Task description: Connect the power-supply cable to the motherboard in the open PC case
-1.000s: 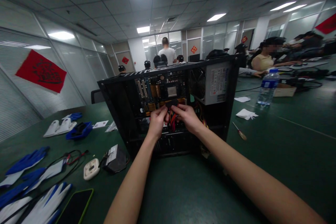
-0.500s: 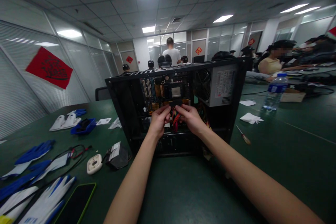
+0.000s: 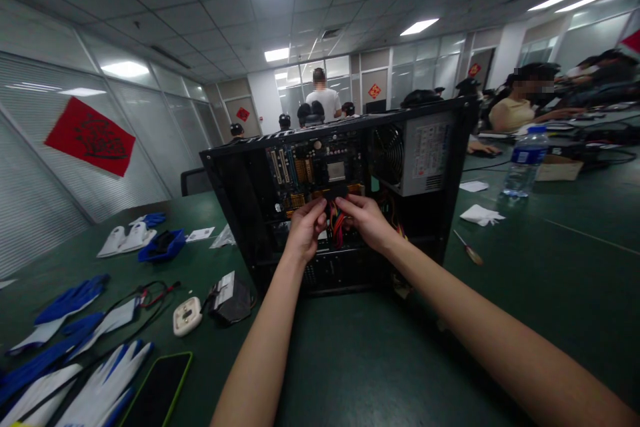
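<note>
A black computer case stands open on the green table, its inside facing me. Between my hands is a black power connector with a bundle of red, yellow and black wires hanging below it. My left hand pinches the connector's left end. At its right end, the fingers of my right hand are closed on it too. The motherboard lies just behind; whether the connector touches it I cannot tell. At the case's upper right sits the power supply with its fan.
On the left lie work gloves, a green-edged phone, a black-and-silver block, a white square device and a blue tray. A screwdriver, tissue and water bottle are right. People sit beyond.
The view has shifted slightly, and the case appears tilted a little more. Both hands keep their grip on the connector in nearly the same place.
</note>
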The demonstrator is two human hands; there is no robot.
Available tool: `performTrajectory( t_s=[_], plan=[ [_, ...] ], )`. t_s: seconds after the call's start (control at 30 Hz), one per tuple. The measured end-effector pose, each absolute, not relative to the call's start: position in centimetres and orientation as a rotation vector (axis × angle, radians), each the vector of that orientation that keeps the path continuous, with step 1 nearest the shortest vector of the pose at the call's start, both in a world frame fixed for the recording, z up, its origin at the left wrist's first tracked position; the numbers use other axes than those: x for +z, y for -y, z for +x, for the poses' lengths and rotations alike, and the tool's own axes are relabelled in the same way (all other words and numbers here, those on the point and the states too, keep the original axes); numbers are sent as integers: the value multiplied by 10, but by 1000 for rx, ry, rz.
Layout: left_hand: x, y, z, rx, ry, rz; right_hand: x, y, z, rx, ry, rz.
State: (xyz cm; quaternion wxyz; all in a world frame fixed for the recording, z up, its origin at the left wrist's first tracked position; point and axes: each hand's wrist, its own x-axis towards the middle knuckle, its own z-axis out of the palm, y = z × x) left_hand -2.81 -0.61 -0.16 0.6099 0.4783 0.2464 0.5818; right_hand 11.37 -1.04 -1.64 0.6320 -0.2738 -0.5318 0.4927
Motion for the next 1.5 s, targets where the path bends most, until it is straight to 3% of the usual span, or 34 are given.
performTrajectory(
  t_s=[0.57, 1.5],
  plan=[
    [3, 2, -26, 1262, -556, 1145, -15, 10, 114, 939, 1294, -691],
    [1, 3, -23, 1399, -622, 1326, -14, 12, 115, 990, 1294, -682]
  ],
)
